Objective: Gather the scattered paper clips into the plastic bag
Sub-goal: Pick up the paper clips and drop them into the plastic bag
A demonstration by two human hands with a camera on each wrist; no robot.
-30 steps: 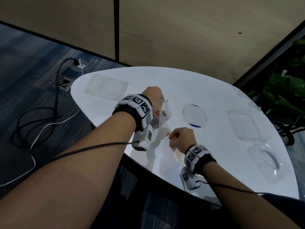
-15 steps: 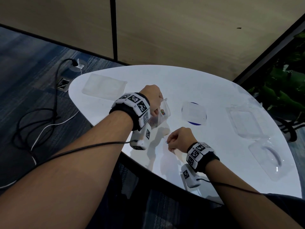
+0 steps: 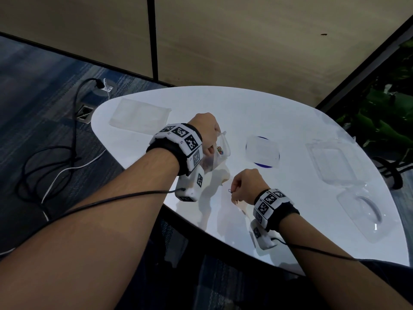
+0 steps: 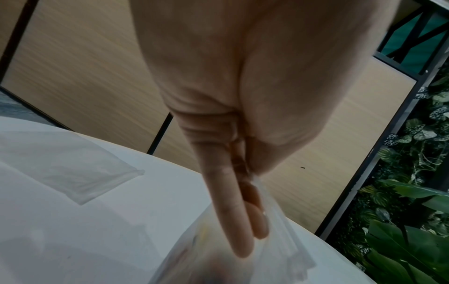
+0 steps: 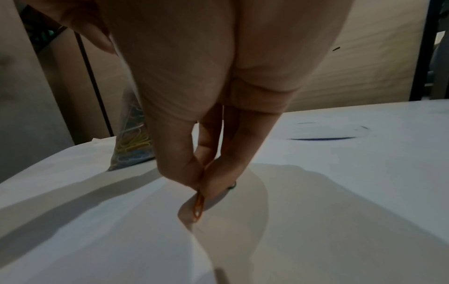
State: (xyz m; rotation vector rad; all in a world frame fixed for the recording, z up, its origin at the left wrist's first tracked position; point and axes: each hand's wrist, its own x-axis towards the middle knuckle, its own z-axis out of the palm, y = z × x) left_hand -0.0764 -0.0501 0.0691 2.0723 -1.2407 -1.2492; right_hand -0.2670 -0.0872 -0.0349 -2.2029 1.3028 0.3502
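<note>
Our right hand, bare a second ago, now pinches an orange paper clip between thumb and fingertip just off the counter near its front edge, ready for the plastic bag our left hand grips upright beside it.

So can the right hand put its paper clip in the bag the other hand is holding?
Probably yes. The right hand pinches an orange paper clip, and the plastic bag, held up by the left hand, sits close by with only bare table between them.
</note>
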